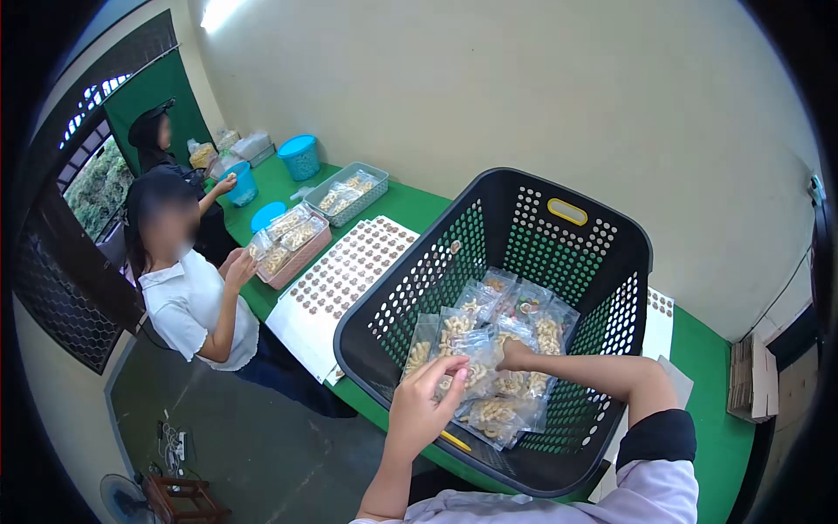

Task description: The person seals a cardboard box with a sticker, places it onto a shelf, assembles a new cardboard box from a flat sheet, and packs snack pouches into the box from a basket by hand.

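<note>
Left hand (423, 403): thumb and forefinger slightly parted, tips at a packet (478, 374); right hand (516, 355) among the packets (494, 412) in the crate (502, 185).

Crate, black, high-walled, on green table (419, 203); its left wall stands between packets and sticker sheets (349, 269). Right forearm crosses the crate's right side, hiding part of the pile. Farther left: pink tray (307, 255) and grey basket (374, 186), both with more packets; blue bucket (299, 160) at far edge. Two people at table's left side, nearer one (194, 293) in white. Cartons (752, 377) at right. Cannot tell whether left fingers pinch the packet; right fingertips hidden, their closure unclear.
</note>
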### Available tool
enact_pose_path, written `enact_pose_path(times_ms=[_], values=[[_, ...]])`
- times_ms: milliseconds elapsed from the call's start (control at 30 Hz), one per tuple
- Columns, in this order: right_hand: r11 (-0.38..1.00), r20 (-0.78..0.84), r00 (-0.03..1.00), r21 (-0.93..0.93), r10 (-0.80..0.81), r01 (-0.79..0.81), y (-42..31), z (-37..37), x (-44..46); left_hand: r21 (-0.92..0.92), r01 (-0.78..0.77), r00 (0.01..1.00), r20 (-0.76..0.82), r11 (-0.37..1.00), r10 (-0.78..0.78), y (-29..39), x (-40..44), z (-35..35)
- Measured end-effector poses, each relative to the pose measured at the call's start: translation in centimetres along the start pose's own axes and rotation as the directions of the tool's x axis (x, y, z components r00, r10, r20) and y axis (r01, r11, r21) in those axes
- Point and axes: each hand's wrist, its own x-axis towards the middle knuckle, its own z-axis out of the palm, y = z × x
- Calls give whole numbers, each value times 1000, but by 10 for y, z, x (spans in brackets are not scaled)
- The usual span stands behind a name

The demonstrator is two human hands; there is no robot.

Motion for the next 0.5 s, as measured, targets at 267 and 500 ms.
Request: enact_pose_path(times_ms=[267,500], values=[[707,-184,956,644,-228,292,-45,-44,-1,-5,29,998,-51,1000,-30,-4,-1,1],[322,-527,809,743,-261,587,-108,-135,-54,77,-49,966,-250,996,67,-2,-1,2]])
